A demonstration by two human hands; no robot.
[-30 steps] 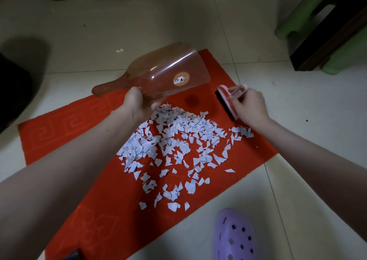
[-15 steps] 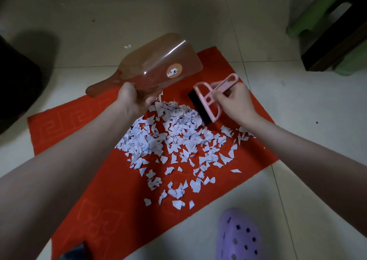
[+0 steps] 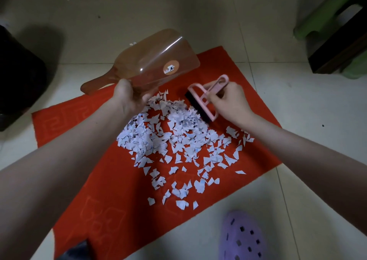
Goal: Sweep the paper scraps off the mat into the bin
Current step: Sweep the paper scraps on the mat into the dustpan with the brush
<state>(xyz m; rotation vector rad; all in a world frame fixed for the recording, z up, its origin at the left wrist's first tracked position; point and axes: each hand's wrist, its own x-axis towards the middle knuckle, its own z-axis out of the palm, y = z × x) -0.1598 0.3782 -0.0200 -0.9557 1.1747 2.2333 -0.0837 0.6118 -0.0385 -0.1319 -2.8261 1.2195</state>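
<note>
On the pale, glossy tiled floor (image 3: 297, 190) lies a rectangular red mat (image 3: 95, 180) with a woven, embossed key pattern along its edge, set at an angle to the tile lines. Across its middle spreads a heap of white torn paper scraps (image 3: 178, 140), jagged and mostly triangular, dense near the centre and thinning toward the near edge, all of them resting on the mat. The left hand (image 3: 131, 99) has its grip closed around the lower edge of a translucent brownish plastic dustpan (image 3: 155, 65), scoop-shaped with a short tapered handle and a round orange sticker; the pan is tilted up off the mat above the far side of the pile. The right hand (image 3: 228, 103) pinches the looped handle of a small pink plastic hand brush (image 3: 202, 101), whose dark strip of bristles touches the far right margin of the scraps. A dark, boxy container (image 3: 17, 77) stands at the left edge on the floor, well apart from the pile; whether it is the bin I cannot tell. A lilac perforated foam clog (image 3: 242, 238) shows near the bottom, and green plastic stools (image 3: 325, 15) stand at the upper right.
</note>
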